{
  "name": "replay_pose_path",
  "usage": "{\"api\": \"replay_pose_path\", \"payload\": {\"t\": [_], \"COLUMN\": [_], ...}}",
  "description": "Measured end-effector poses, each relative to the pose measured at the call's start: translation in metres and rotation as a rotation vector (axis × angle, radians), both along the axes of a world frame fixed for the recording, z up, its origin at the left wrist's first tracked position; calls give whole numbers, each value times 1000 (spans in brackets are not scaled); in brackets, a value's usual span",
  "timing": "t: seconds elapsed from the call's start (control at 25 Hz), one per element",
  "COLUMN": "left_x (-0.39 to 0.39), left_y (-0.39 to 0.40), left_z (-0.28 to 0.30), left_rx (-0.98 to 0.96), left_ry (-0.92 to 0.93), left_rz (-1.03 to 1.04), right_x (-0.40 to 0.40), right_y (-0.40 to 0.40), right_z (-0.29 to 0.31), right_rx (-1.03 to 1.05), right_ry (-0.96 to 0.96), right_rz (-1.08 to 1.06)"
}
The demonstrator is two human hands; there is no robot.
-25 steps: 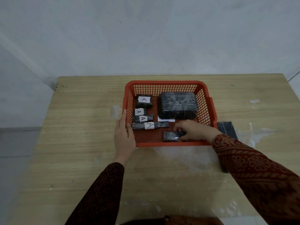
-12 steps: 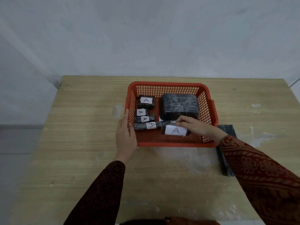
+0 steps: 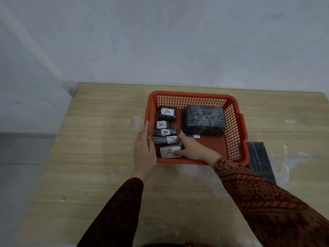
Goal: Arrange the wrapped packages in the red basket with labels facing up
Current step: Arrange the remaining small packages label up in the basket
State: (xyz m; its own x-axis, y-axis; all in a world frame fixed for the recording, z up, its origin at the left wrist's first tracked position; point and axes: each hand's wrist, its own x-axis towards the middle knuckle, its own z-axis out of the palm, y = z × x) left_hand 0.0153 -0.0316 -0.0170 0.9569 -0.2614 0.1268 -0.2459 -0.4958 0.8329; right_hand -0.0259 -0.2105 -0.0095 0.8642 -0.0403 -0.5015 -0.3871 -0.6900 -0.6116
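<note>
The red basket (image 3: 231, 150) stands on the wooden table. Along its left side lie several small black wrapped packages (image 3: 165, 132) with white "A" labels facing up. A large black wrapped package (image 3: 204, 120) fills the back right; a white label edge peeks out from under its front. My right hand (image 3: 190, 148) holds the nearest small package (image 3: 168, 152), label up, at the basket's front left corner. My left hand (image 3: 144, 148) rests flat against the basket's left outer wall.
A flat black package (image 3: 260, 161) lies on the table just right of the basket, partly behind its rim. The table (image 3: 99, 148) meets a pale wall at the back, and its left edge drops to the floor.
My right hand turned the small package label up, then slid it left from the basket's front middle to the front left corner. My left hand stayed on the basket wall.
</note>
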Motion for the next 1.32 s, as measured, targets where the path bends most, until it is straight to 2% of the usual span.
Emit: {"api": "replay_pose_path", "payload": {"t": [0.08, 0.2, 0.36, 0.44, 0.52, 0.6, 0.68, 0.76, 0.88, 1.0, 1.08, 1.2, 1.32], "left_x": [1, 0, -2, -1, 1, 3, 6, 8, 14, 21, 24, 30, 34], "left_y": [0, 0, 1, 0, -3, -9, -21, -42, -85, -116, -123, -126, -127], "left_z": [-1, -1, 0, 1, 2, 6, 12, 16, 13, 4, -1, 2, 15], "left_rx": [7, 11, 52, 197, 446, 561, 501, 392, 381, 408, 373, 214, 126], "left_ry": [0, 3, 30, -29, -191, -323, -333, -240, -101, 115, 163, 207, 249], "left_rz": [2, 2, 5, 33, 69, 32, -68, -174, -279, -332, -349, -265, -204], "right_x": [0, 1, 1, -3, -12, -23, -36, -46, -44, -37, -39, -45, -43], "right_y": [5, 15, 21, 18, 12, 0, -19, -44, -81, -90, -87, -86, -93], "right_z": [-1, -4, -6, -2, 5, 12, 17, 18, 11, -1, -6, 3, 21], "right_rx": [-82, -243, -179, -132, -111, -102, -140, -223, -159, -80, -137, -241, -208], "right_ry": [-60, -121, -153, -165, -199, -305, -476, -566, -421, -323, -371, -504, -613], "right_rz": [-98, -109, -160, -139, -82, -106, -251, -477, -728, -628, -557, -505, -524]}}
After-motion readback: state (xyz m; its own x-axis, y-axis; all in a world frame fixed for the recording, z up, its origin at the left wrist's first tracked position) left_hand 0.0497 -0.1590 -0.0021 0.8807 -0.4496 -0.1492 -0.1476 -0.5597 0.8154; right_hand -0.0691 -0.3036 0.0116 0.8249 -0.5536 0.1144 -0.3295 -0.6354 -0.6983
